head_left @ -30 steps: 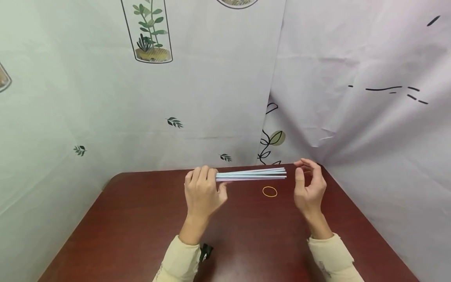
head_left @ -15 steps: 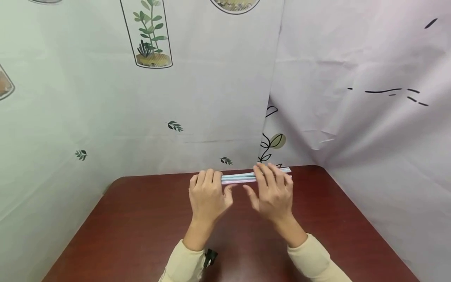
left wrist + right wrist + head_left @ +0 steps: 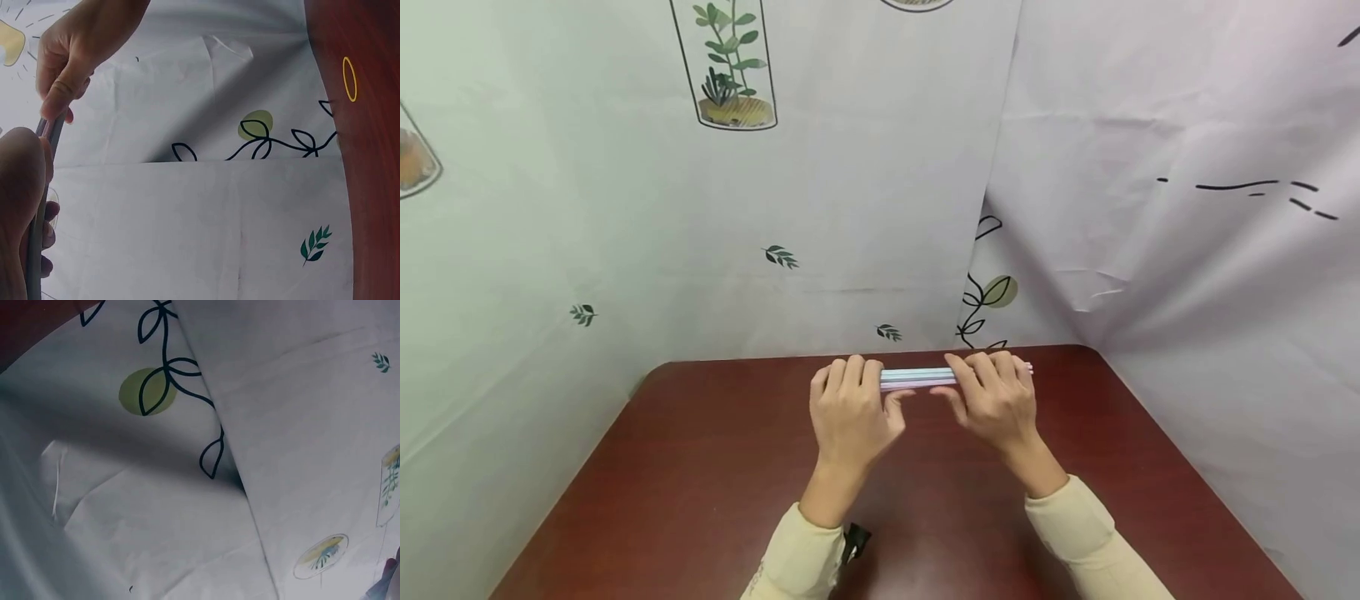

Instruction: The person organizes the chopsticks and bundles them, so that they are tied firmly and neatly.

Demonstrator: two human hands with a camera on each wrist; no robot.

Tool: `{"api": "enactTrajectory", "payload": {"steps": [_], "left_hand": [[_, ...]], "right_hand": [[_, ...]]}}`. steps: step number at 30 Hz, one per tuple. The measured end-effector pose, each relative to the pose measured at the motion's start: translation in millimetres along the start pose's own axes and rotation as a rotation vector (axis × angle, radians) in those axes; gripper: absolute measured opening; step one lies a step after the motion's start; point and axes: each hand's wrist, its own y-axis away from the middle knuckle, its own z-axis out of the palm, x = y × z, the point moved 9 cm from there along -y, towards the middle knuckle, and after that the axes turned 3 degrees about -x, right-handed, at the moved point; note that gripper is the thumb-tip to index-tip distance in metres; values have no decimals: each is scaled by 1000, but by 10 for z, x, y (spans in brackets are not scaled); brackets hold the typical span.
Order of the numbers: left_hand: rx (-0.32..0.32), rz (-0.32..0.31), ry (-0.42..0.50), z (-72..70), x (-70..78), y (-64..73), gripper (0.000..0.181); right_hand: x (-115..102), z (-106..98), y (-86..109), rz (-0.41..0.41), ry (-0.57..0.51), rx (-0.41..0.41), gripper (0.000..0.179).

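A bundle of thin pale blue and pink straws is held level above the far part of the table. My left hand grips its left part, fingers curled over the top and thumb low. Close by on the right, my right hand holds the other end, and a few straw tips stick out past its fingers. The left wrist view shows both hands along the bundle from the side. A yellow rubber band lies on the table there; in the head view it is hidden behind my right hand.
The dark red wooden table ends at a white printed curtain behind and at both sides. A small black object shows beside my left sleeve. Mostly curtain fills the right wrist view.
My right hand has come in from the right, its fingers now closed around the straws' free end. The straws' fanned tips have drawn together. The left hand keeps its grip.
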Motion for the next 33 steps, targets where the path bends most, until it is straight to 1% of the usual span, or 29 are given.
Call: {"api": "enactTrajectory", "payload": {"steps": [3, 5, 7, 10, 12, 17, 21, 24, 26, 28, 31, 33], "left_hand": [[28, 1, -5, -39, -33, -16, 43], [40, 8, -11, -59, -41, -35, 45], [38, 7, -17, -70, -39, -61, 44], [14, -18, -26, -67, -29, -95, 38], [-11, -49, -28, -63, -23, -106, 32], [-45, -105, -63, -80, 16, -67, 23], [-82, -110, -109, -73, 58, -48, 21], [-106, -86, -110, -47, 90, -54, 20], [-117, -65, -94, -22, 105, -55, 24], [-119, -46, -74, 3, 113, -47, 32], [-122, -36, -54, 37, 106, -23, 54], [-108, -40, -37, 43, 87, 0, 64]], "right_hand": [[-34, 6, -36, -24, 11, 18, 48], [-60, -2, -72, -43, 38, 47, 50], [-77, -16, -112, -54, 68, 84, 53], [-91, -27, -173, -61, 116, 136, 55], [-93, -30, -201, -59, 132, 162, 55], [-112, -22, -182, -49, 146, 182, 53], [-130, -14, -126, -33, 145, 172, 50], [-110, -15, -95, -10, 140, 162, 49], [-88, -19, -80, 3, 139, 157, 49], [-68, -25, -74, 10, 138, 151, 48], [-57, -31, -65, 12, 136, 139, 49], [-71, -35, -58, 13, 134, 131, 48]]}}
